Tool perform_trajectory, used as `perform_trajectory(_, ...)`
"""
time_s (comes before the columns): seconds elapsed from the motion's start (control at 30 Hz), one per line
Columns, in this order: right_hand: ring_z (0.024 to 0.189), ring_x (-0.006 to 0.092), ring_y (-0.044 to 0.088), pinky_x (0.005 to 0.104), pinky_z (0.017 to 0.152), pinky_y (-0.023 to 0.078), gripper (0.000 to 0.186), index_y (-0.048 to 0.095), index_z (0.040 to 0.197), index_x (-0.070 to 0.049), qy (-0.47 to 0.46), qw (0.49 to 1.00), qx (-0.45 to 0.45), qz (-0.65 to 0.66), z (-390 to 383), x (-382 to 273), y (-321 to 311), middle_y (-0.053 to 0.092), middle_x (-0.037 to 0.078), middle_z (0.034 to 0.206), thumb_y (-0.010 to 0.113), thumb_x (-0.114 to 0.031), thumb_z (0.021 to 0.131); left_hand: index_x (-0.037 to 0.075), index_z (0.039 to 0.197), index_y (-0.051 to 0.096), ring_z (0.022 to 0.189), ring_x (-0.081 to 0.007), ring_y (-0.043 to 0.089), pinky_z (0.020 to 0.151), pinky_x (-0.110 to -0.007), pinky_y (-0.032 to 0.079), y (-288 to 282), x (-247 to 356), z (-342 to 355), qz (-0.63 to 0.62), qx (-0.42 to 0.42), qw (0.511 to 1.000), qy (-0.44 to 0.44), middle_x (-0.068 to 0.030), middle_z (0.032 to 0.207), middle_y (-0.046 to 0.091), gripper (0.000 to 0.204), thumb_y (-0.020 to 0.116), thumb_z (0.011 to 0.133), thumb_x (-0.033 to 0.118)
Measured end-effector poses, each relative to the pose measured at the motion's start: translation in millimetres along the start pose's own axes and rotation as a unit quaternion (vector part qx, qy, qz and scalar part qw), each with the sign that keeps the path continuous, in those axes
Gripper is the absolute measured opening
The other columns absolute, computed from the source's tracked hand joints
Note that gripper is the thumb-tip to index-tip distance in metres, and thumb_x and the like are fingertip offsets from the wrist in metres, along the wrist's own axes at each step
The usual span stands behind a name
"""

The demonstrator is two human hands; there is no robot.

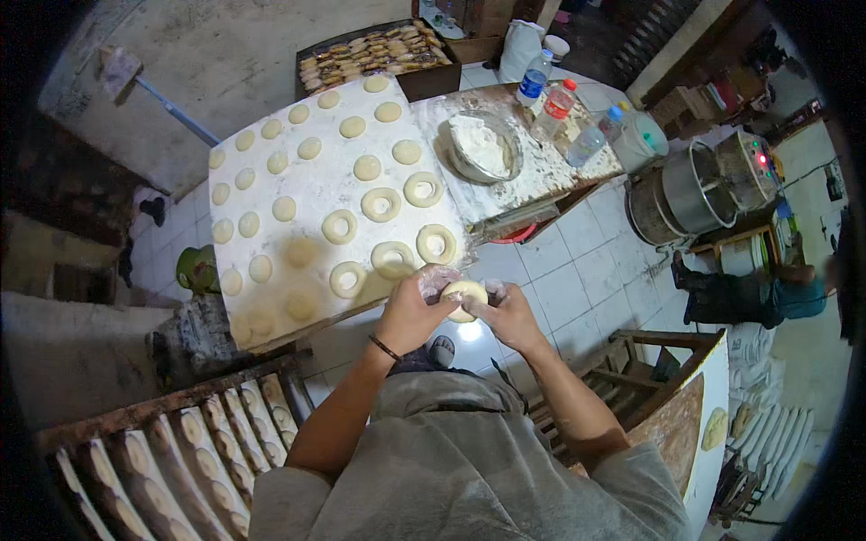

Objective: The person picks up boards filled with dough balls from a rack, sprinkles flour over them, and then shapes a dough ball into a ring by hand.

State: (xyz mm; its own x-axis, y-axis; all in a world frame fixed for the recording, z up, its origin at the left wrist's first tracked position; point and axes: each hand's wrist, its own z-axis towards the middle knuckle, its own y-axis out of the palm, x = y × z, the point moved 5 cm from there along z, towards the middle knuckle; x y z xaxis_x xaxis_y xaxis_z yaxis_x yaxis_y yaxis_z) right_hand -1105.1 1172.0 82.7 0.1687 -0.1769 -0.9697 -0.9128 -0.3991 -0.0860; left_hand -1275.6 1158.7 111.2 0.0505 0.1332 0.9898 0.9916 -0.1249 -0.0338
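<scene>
Between my two hands, just off the near right corner of the floured board [271, 329], is a round, pale piece of dough [469, 290]. My left hand [417, 305] grips its left side with floury fingers, thumb on top. From the right, my right hand [508, 316] grips it, its thumb pressed near the middle. The fingers beneath the dough are hidden. Several dough rings [393, 261] with wide holes lie on the board closest to my hands. Farther left and back sit rows of flattened dough rounds [284, 208] without holes.
A metal bowl of flour [481, 149] stands on a side table with plastic bottles [552, 110]. Behind is a tray of browned pieces [379, 52]. Dough-laden racks [194, 460] stand at lower left. A mixer [699, 189] and another person [794, 298] are at right.
</scene>
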Motion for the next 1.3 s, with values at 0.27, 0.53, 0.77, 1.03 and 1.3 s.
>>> perform_trajectory(0.27,0.083,0.0149,0.061,0.0291,0.083,0.048,0.034,0.051,0.113,-0.007,0.001,0.956,0.066,0.287,-19,-6,-10,0.061,0.005,0.091,0.063,0.0,0.083,-0.004,0.117,0.056,0.091,-0.024,0.066,0.083,-0.035,0.051,24,7,-9,0.057,-0.017,0.994,0.096,-0.0158,0.099,0.067,0.035,0.062,0.086,0.012)
perform_trajectory(0.53,0.092,0.0191,0.059,0.032,0.084,0.045,0.039,0.046,0.126,-0.009,0.021,0.959,0.059,0.278,-40,1,-12,0.059,0.007,0.098,0.06,-0.022,0.092,0.005,0.108,0.055,0.066,-0.0119,0.051,0.068,-0.026,0.044,40,3,-19,-0.26,-0.05,0.963,-0.055,-0.0007,0.072,0.051,0.021,0.05,0.094,0.02)
perform_trajectory(0.77,0.075,0.0136,0.047,0.0296,0.07,0.04,0.023,0.047,0.118,-0.015,0.089,0.929,0.054,0.355,-52,-12,-7,0.048,0.002,0.084,0.052,-0.03,0.101,0.01,0.095,0.056,0.051,-0.0072,0.041,0.051,-0.024,0.037,47,19,-27,-0.327,-0.11,0.933,-0.104,0.003,0.066,0.046,0.013,0.052,0.095,0.022)
perform_trajectory(1.03,0.074,0.0152,0.049,0.0315,0.07,0.042,0.034,0.045,0.122,-0.015,0.054,0.976,0.023,0.21,-36,26,-9,0.05,0.003,0.088,0.045,-0.043,0.103,0.009,0.105,0.055,0.049,-0.0048,0.037,0.047,-0.022,0.033,31,11,-21,-0.306,-0.051,0.949,-0.057,0.0051,0.066,0.043,0.019,0.052,0.097,0.025)
perform_trajectory(1.3,0.059,0.0143,0.041,0.0306,0.059,0.039,0.05,0.051,0.107,-0.009,0.098,0.986,0.01,0.136,3,72,16,0.041,0.001,0.064,0.038,-0.057,0.101,0.01,0.106,0.053,0.049,-0.005,0.033,0.047,-0.02,0.031,4,4,2,-0.402,-0.046,0.912,-0.062,0.0043,0.062,0.039,0.023,0.045,0.1,0.031)
